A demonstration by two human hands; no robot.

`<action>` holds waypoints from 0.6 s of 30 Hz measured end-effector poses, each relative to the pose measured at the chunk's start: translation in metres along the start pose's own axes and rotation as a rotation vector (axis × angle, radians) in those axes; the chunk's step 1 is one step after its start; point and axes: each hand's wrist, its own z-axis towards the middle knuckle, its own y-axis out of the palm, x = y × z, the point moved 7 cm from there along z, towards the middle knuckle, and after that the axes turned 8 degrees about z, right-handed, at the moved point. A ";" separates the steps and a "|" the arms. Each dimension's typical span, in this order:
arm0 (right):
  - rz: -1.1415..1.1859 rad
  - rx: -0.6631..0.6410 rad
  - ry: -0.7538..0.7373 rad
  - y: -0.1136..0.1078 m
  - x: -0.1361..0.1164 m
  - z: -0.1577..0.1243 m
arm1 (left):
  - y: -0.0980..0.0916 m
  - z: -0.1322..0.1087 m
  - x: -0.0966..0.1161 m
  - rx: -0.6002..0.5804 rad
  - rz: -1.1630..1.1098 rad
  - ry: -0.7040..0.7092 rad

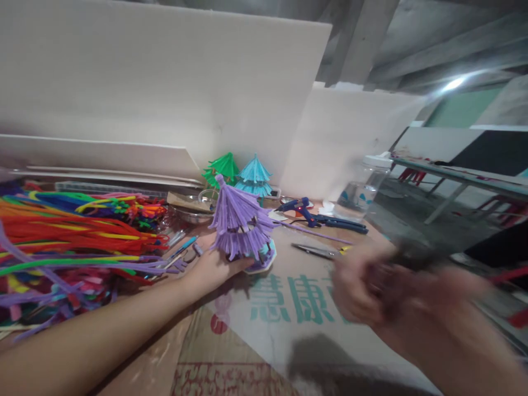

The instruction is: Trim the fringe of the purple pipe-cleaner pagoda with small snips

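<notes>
"Purple is leading the show: the pavilion [243,220] is showing two fringed roof tiers and leaning slightly left, near the middle of the worktop!"

"And in this head view, who's holding it?"

"The left hand [214,269] is! It's grasping the lower part, its thumb lying along the base [270,258]. Whether that base is touching the cardboard [223,344], I'm not able to tell."

"How about the right hand [363,286]?"

"Blurring badly, out on the right! The fingers are looking curled, but I'm not able to tell whether they're clenching something or nothing."

"What's standing behind the pavilion?"

"A green roof [225,165] and a blue roof [254,169] are poking up side by side, with a board [165,82] rising behind. A metal bowl [192,216] is sitting to their left."

"And to their right?"

"A glue gun [303,208] is lying just beside the pliers [344,224], a bottle [365,184] is standing beyond, and a pointed tool [314,251] is resting nearer us."

"Plenty of colour on the left, too!"

"Yes, stems [78,223] are heaping up there, orange, yellow, green and purple, crowding towards the left forearm!"
</notes>
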 end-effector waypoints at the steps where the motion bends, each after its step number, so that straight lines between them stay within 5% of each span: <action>1: 0.017 -0.020 0.000 0.008 0.002 0.014 | 0.000 0.000 -0.001 0.013 0.045 0.031; 8: 0.031 -0.098 0.153 0.023 0.064 0.049 | 0.004 0.002 -0.007 0.056 0.151 0.224; 18: 0.092 -0.103 0.176 0.019 0.083 0.047 | 0.003 0.008 0.006 0.046 -0.021 0.101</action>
